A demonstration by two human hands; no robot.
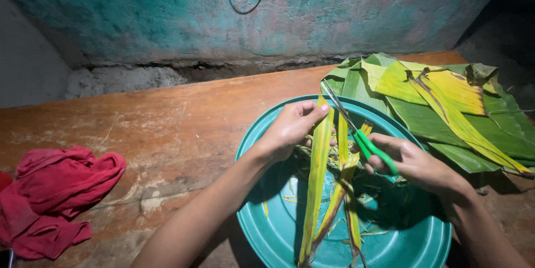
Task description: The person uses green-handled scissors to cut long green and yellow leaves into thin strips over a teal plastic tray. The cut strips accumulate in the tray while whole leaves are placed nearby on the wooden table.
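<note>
A smooth round teal basin [267,234] sits nearest, holding limp yellow-green leaf strips [317,179]. The left hand [290,128] pinches one strip's top; the right hand [415,162] grips green-handled scissors [362,139]. Glossy banana leaves [446,106] lie far right.

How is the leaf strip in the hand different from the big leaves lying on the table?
The leaf strip is long, narrow and mostly yellow-green; the pile of leaves is broad, darker green with yellow patches. The strip is pinched at its top by the left hand and hangs into the teal basin; the pile lies flat on the wooden table, untouched. The right hand holds green-handled scissors by the strip. Both look like the same kind of leaf.
</note>
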